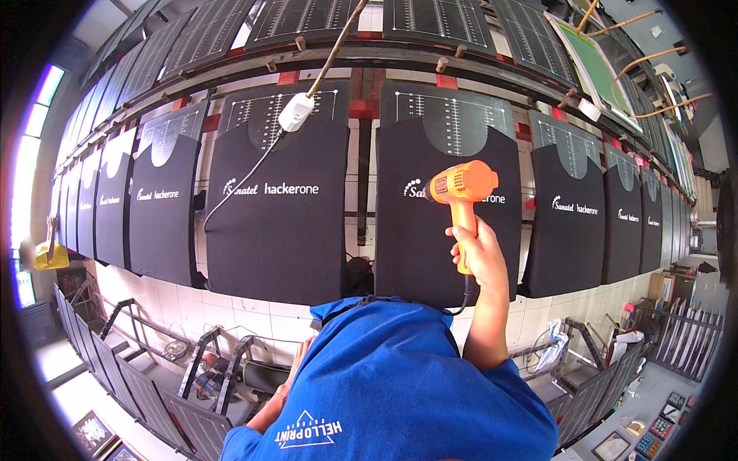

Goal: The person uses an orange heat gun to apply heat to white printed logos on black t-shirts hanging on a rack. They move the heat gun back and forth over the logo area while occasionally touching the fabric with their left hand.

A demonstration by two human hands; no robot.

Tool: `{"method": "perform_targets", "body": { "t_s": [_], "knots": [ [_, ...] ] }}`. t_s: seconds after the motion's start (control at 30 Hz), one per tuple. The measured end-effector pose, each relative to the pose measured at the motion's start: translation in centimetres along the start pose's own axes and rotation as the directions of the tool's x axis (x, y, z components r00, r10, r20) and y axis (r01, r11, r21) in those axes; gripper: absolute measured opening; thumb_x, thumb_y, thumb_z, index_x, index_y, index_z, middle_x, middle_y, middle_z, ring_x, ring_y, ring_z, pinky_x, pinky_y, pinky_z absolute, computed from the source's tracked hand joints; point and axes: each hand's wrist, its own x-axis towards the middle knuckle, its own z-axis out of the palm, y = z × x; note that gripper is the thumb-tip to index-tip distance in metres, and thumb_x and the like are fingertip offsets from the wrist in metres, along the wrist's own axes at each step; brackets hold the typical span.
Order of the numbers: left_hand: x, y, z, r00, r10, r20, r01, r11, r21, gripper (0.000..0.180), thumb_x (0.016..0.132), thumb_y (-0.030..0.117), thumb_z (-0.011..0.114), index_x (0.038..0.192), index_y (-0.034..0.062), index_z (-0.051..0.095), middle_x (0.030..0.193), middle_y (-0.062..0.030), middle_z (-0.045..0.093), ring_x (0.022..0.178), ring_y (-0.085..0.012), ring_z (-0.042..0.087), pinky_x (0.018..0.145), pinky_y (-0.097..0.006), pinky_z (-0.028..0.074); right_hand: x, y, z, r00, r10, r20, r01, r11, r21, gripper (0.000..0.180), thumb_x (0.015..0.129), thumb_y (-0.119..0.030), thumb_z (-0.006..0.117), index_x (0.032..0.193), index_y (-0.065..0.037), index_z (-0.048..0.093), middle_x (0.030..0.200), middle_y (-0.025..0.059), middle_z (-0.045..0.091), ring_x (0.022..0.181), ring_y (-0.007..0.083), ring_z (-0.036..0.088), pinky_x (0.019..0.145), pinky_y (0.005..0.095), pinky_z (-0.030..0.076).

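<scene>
My right hand (pixel 483 253) is wrapped round the handle of an orange heat gun (pixel 463 188), held above a black T-shirt (pixel 430 253) with white printing on its chest. The heat gun's nozzle points left, over the print, and its body hides part of the lettering. A dark cord (pixel 467 290) runs down from the handle. My left hand (pixel 297 361) hangs low beside my blue shirt, its fingers stretched out and nothing visible in them; part of it is hidden by the shirt. To the left, another printed black T-shirt (pixel 277 230) lies flat on its board.
More black shirts (pixel 569 223) lie on boards in a long row to both sides. A white power socket (pixel 295 113) hangs on a cable above the left shirt, its cord trailing across it. Behind the row runs a rail (pixel 254 67); metal frames (pixel 207 361) stand at lower left.
</scene>
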Motion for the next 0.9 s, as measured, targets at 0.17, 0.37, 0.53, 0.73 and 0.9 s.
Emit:
{"method": "perform_targets", "body": {
  "t_s": [0.17, 0.37, 0.53, 0.73, 0.9],
  "knots": [
    [0.4, -0.3, -0.2, 1.000, 0.004, -0.011, -0.004, 1.000, 0.004, 0.038, 0.089, 0.017, 0.056, 0.122, 0.0001, 0.052, 0.097, -0.0195, 0.061, 0.087, -0.0368, 0.060, 0.075, -0.045, 0.048, 0.4, 0.0, -0.7, 0.999, 0.022, 0.039, -0.024, 0.999, 0.048, 0.031, 0.093, -0.016, 0.058, 0.119, 0.001, 0.054, 0.093, 0.0068, 0.064, 0.062, 0.0087, 0.058, 0.053, 0.0237, 0.050],
    [-0.4, -0.5, -0.1, 1.000, 0.002, -0.020, -0.002, 1.000, 0.009, 0.039, 0.089, 0.017, 0.056, 0.124, 0.0002, 0.052, 0.098, -0.0195, 0.061, 0.088, -0.0367, 0.060, 0.076, -0.045, 0.048, 0.4, 0.0, -0.2, 0.998, 0.022, 0.065, -0.027, 0.996, 0.084, 0.032, 0.092, -0.017, 0.059, 0.118, 0.001, 0.054, 0.093, 0.0072, 0.063, 0.062, 0.0092, 0.058, 0.052, 0.0240, 0.050],
    [0.0, -1.0, -0.2, 1.000, 0.012, -0.014, -0.012, 1.000, 0.023, 0.040, 0.089, 0.017, 0.056, 0.125, 0.0002, 0.051, 0.099, -0.0194, 0.061, 0.088, -0.0366, 0.060, 0.076, -0.045, 0.048, 0.2, 0.1, 0.4, 0.999, 0.011, 0.046, -0.011, 1.000, 0.007, 0.034, 0.094, -0.016, 0.057, 0.123, 0.001, 0.051, 0.094, 0.0075, 0.063, 0.062, 0.0087, 0.056, 0.054, 0.0241, 0.050],
    [-0.5, -1.5, -0.4, 1.000, 0.027, -0.012, -0.027, 0.999, 0.033, 0.042, 0.088, 0.017, 0.057, 0.126, 0.0003, 0.051, 0.100, -0.0194, 0.061, 0.089, -0.0364, 0.060, 0.076, -0.045, 0.048, 0.3, -0.1, 1.1, 0.999, 0.005, 0.052, -0.005, 1.000, -0.001, 0.035, 0.093, -0.016, 0.057, 0.123, 0.001, 0.051, 0.094, 0.0082, 0.063, 0.062, 0.0089, 0.057, 0.054, 0.0238, 0.051],
    [-1.1, -2.1, -0.5, 0.999, 0.034, -0.013, -0.034, 0.999, 0.033, 0.043, 0.088, 0.017, 0.057, 0.127, 0.0003, 0.050, 0.100, -0.0194, 0.061, 0.089, -0.0363, 0.060, 0.077, -0.045, 0.048, 0.3, 0.7, 1.6, 0.998, -0.023, 0.065, 0.024, 1.000, -0.014, 0.036, 0.093, -0.016, 0.057, 0.124, 0.001, 0.051, 0.095, 0.0083, 0.064, 0.062, 0.0087, 0.057, 0.054, 0.0236, 0.051]
  ]
}}
